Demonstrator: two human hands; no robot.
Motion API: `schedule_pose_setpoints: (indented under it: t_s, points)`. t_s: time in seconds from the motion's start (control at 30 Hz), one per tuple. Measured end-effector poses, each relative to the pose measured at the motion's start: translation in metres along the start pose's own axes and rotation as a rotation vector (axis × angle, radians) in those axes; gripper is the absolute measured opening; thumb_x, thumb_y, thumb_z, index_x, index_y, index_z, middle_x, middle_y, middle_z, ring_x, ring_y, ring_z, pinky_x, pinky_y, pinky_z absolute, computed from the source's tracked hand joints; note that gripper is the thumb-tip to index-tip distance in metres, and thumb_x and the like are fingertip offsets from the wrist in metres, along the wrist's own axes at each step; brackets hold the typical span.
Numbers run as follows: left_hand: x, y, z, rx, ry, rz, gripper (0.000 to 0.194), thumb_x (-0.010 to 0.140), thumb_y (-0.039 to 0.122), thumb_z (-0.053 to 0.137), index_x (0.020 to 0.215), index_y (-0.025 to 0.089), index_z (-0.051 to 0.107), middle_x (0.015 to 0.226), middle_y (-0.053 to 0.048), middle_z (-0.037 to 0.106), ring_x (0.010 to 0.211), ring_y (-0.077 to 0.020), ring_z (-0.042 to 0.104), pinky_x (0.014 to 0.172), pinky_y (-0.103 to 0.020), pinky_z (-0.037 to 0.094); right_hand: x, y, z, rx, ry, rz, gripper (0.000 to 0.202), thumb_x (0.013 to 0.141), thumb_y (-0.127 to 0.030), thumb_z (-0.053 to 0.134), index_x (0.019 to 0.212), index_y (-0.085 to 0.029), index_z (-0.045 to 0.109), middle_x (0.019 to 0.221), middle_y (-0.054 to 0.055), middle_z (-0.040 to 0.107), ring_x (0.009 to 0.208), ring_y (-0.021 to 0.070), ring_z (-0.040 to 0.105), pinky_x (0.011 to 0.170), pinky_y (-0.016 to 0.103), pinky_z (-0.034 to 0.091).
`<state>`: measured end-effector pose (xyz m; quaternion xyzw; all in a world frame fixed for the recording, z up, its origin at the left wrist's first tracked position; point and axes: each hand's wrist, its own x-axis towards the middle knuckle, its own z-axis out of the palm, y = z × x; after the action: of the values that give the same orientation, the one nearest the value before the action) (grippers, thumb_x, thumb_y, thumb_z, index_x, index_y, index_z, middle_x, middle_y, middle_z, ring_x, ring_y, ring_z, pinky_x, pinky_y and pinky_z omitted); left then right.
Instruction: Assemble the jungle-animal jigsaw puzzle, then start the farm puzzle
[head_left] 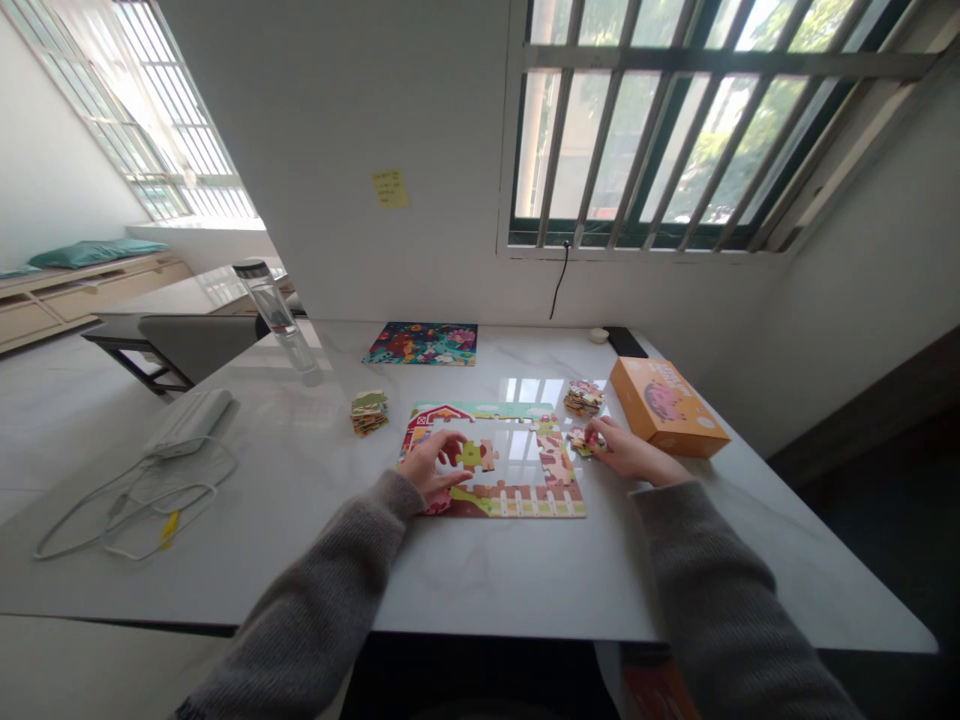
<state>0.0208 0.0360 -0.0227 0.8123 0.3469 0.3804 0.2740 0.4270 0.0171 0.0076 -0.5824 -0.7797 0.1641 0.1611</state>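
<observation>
A partly assembled jigsaw puzzle lies on the table before me, its farm-scene border laid around a bare middle. Inside that border, two joined puzzle pieces, green and brown, rest on the white surface. My left hand is over the left side of the puzzle, thumb and fingers apart beside these pieces. To the right of the border, my right hand has its fingertips closed on a pinkish puzzle piece at a small pile of puzzle pieces. The fingers partly cover that piece.
Stacks of puzzle pieces stand left and right behind the puzzle. An orange box sits at right. Further back lie a dark colourful picture sheet and a black phone-like slab. A clear bottle and white cable are at left.
</observation>
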Motion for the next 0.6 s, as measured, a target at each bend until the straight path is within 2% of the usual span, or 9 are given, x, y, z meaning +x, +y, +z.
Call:
schedule_pose_setpoints:
  t_s: [0.1, 0.17, 0.27, 0.33, 0.4, 0.47, 0.53, 0.6]
  points:
    - [0.0, -0.001, 0.0, 0.016, -0.012, 0.003, 0.05, 0.073, 0.034, 0.081, 0.116, 0.019, 0.058, 0.088, -0.002, 0.066, 0.077, -0.0155, 0.064, 0.068, -0.027, 0.05, 0.0, 0.0, 0.001, -0.075, -0.026, 0.034, 0.017, 0.08, -0.012, 0.054, 0.094, -0.019, 0.06, 0.105, 0.01, 0.06, 0.09, 0.0226, 0.062, 0.084, 0.035, 0.052]
    - [0.0, -0.001, 0.0, 0.022, -0.015, 0.003, 0.051, 0.074, 0.035, 0.081, 0.116, 0.019, 0.058, 0.087, -0.002, 0.066, 0.077, -0.0157, 0.063, 0.068, -0.027, 0.05, 0.0, -0.008, 0.001, -0.123, 0.002, 0.053, 0.016, 0.082, -0.012, 0.054, 0.094, -0.018, 0.061, 0.106, 0.012, 0.06, 0.092, 0.0241, 0.062, 0.087, 0.037, 0.051]
    - [0.001, 0.002, 0.001, 0.032, -0.028, 0.005, 0.05, 0.075, 0.036, 0.08, 0.117, 0.019, 0.058, 0.088, -0.002, 0.065, 0.077, -0.0156, 0.062, 0.068, -0.027, 0.05, 0.003, -0.037, 0.003, -0.159, 0.195, 0.026, 0.018, 0.09, -0.017, 0.05, 0.103, -0.018, 0.062, 0.111, 0.015, 0.06, 0.101, 0.0282, 0.061, 0.09, 0.041, 0.05]
    - [0.001, 0.005, 0.002, 0.04, -0.042, 0.009, 0.05, 0.077, 0.037, 0.079, 0.118, 0.019, 0.058, 0.088, -0.002, 0.065, 0.076, -0.0153, 0.061, 0.068, -0.027, 0.051, 0.004, -0.067, 0.01, -0.086, 0.336, -0.069, 0.023, 0.094, -0.02, 0.048, 0.116, -0.018, 0.058, 0.116, 0.015, 0.06, 0.106, 0.0288, 0.06, 0.091, 0.042, 0.05]
    - [0.001, 0.01, 0.002, 0.048, -0.056, 0.015, 0.05, 0.078, 0.038, 0.078, 0.118, 0.019, 0.057, 0.087, -0.002, 0.065, 0.075, -0.0147, 0.061, 0.068, -0.028, 0.051, 0.004, -0.099, 0.021, 0.062, 0.299, -0.252, 0.026, 0.096, -0.023, 0.051, 0.122, -0.021, 0.054, 0.118, 0.013, 0.061, 0.103, 0.0259, 0.062, 0.091, 0.041, 0.052]
    - [0.001, 0.014, 0.002, 0.047, -0.072, 0.02, 0.049, 0.079, 0.039, 0.077, 0.118, 0.018, 0.056, 0.086, -0.001, 0.064, 0.073, -0.0141, 0.061, 0.068, -0.028, 0.051, 0.003, -0.125, 0.035, 0.121, 0.244, -0.418, 0.034, 0.095, -0.028, 0.059, 0.127, -0.024, 0.051, 0.126, 0.012, 0.059, 0.116, 0.0274, 0.057, 0.098, 0.044, 0.05]
    - [0.001, 0.017, 0.002, 0.042, -0.085, 0.024, 0.048, 0.08, 0.04, 0.076, 0.117, 0.018, 0.055, 0.085, -0.001, 0.063, 0.071, -0.0138, 0.061, 0.069, -0.028, 0.051, 0.003, -0.139, 0.047, 0.132, 0.213, -0.524, 0.038, 0.094, -0.031, 0.063, 0.13, -0.025, 0.05, 0.132, 0.011, 0.058, 0.123, 0.0276, 0.053, 0.103, 0.045, 0.047]
    - [0.001, 0.02, 0.002, 0.042, -0.101, 0.025, 0.047, 0.082, 0.042, 0.075, 0.117, 0.018, 0.055, 0.085, 0.0, 0.062, 0.071, -0.0136, 0.06, 0.07, -0.029, 0.051, 0.003, -0.142, 0.055, 0.126, 0.209, -0.57, 0.032, 0.096, -0.029, 0.06, 0.127, -0.025, 0.051, 0.128, 0.01, 0.06, 0.121, 0.0261, 0.055, 0.101, 0.044, 0.048]
